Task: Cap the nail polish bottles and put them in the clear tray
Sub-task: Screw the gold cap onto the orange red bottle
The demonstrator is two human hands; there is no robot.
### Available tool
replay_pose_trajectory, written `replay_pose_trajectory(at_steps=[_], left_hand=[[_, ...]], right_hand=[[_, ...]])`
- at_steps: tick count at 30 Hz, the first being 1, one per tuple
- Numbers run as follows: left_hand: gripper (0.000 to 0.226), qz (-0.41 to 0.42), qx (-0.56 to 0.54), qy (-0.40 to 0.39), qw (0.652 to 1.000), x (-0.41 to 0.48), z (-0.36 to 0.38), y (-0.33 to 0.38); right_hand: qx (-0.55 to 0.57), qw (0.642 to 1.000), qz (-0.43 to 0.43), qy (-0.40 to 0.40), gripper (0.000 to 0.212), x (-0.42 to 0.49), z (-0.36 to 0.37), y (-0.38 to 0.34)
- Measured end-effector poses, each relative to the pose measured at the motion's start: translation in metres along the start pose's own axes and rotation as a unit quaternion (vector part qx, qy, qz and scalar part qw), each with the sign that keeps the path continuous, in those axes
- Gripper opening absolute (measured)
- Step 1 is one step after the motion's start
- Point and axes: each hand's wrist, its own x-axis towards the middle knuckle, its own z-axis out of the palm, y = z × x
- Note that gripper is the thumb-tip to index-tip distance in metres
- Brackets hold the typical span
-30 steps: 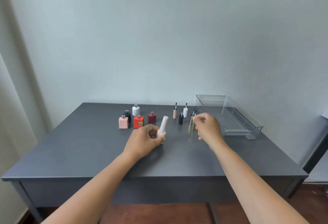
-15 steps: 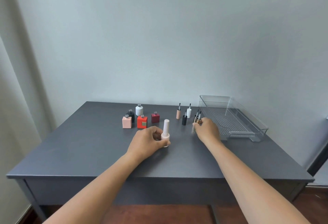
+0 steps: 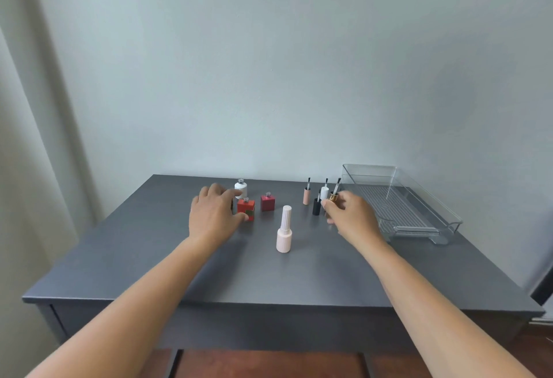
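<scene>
The left hand (image 3: pixel 214 217) is spread loosely over the red bottle (image 3: pixel 246 209) at ten o'clock; the right hand (image 3: pixel 353 217) pinches the gold cap (image 3: pixel 333 197). The brush should be lowered straight into the neck.

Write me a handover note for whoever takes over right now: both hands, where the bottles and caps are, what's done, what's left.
Left hand: open, reaching over the square red bottle, not yet gripping.
Right hand: pinching a gold brush cap beside the clear plastic tray.
Done: the tall pale pink bottle is capped and stands mid-table.
Uncapped: the red one, a dark red square bottle, a round white bottle; the left hand may hide more.
Loose caps standing brush-up: peach, white, black.
The tray holds nothing. Left: cap the rest and load all.
</scene>
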Motion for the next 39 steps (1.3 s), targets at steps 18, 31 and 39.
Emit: replay_pose_trajectory(at_steps=[18, 31, 39], left_hand=[[0.031, 0.047, 0.026, -0.023, 0.998, 0.024, -0.005, 0.014], [0.020, -0.015, -0.380, -0.067, 0.922, 0.013, -0.042, 0.055], [0.021, -0.010, -0.374, -0.072, 0.925, 0.014, -0.041, 0.055]], right_hand=[[0.113, 0.992, -0.049, -0.030, 0.019, -0.005, -0.007, -0.020], [0.200, 0.976, -0.085, -0.022, 0.009, 0.004, -0.019, -0.052], [0.174, 0.979, -0.097, -0.038, 0.011, 0.001, -0.014, -0.057]])
